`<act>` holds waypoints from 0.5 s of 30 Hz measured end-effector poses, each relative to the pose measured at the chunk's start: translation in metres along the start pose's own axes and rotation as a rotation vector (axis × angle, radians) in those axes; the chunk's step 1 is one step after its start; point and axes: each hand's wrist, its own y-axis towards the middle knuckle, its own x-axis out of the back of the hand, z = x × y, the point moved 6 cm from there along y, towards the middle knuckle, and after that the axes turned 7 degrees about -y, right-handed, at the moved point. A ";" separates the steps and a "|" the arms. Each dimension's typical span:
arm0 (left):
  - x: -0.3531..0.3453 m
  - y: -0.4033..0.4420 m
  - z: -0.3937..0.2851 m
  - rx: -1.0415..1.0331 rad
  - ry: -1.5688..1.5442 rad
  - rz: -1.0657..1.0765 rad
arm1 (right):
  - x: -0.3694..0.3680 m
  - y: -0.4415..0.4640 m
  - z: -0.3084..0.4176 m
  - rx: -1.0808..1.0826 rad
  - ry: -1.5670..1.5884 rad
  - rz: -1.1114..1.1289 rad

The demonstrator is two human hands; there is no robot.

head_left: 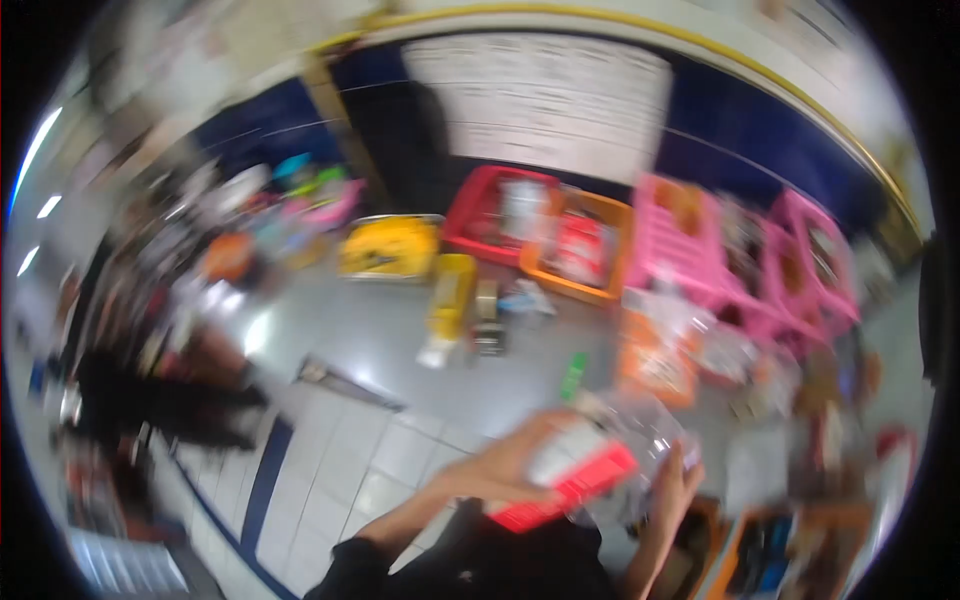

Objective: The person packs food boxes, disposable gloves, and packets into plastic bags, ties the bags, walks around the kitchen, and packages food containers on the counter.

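Left hand [520,455]: closed round the red-and-white box [590,475]; I read it as a firm side grip, fingers partly smeared.
Box: held in front of the dark shirt [480,550], tilted, red side to the lower right, white part above.
Right hand [680,480]: at the edge of some clear plastic [645,425]; looks like a pinch, but I can't tell through the blur.
Clear plastic: between box and right hand, near the box's far end; contact with the box unclear to me.
Handling: I'd hold the box by its sides, light pressure, since it is probably card and could dent. I'd take the plastic by its rim, fingertips only; film like that tends to cling and snag on corners. Best to work both pieces close to the body, level, clear of the green thing [574,376] near the left hand.
Bench [390,320]: grey, shiny; yellow box [453,290] lies on it, orange packet [655,360] nearer the right hand.
Baskets: red basket [458,225], orange basket [575,285] beside it, pink baskets [665,230] to the right.
Wall sheet [540,100]: white, faint rows of marks, none legible.
Brands: none I can read; box and packet print both smeared.
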 end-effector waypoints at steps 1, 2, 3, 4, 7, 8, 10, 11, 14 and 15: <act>-0.022 0.001 0.004 -0.059 -0.045 0.040 | -0.004 -0.009 0.000 -0.016 0.050 0.042; -0.042 0.005 0.010 -0.037 -0.130 0.040 | -0.010 -0.022 0.011 0.087 0.057 -0.083; -0.059 0.008 0.030 0.046 -0.240 0.006 | -0.009 -0.035 0.018 0.210 -0.010 -0.046; -0.071 0.007 0.051 0.106 -0.362 -0.004 | -0.003 -0.044 0.032 0.293 -0.046 0.004; -0.097 0.007 0.103 0.427 -0.488 -0.114 | 0.008 -0.052 0.027 0.376 -0.128 0.304; -0.102 0.005 0.135 0.531 -0.614 -0.302 | 0.011 -0.052 0.003 0.335 -0.176 0.491; -0.108 0.002 0.159 0.603 -0.738 -0.509 | 0.001 -0.083 0.020 0.305 -0.060 0.440; -0.106 -0.002 0.166 0.679 -0.928 -0.677 | -0.005 -0.093 0.026 0.317 -0.046 0.428; -0.107 -0.001 0.225 0.619 -1.199 -1.169 | -0.015 -0.118 0.030 0.406 -0.089 0.440; -0.096 0.000 0.234 0.595 -1.182 -1.279 | -0.019 -0.125 0.033 0.447 -0.116 0.448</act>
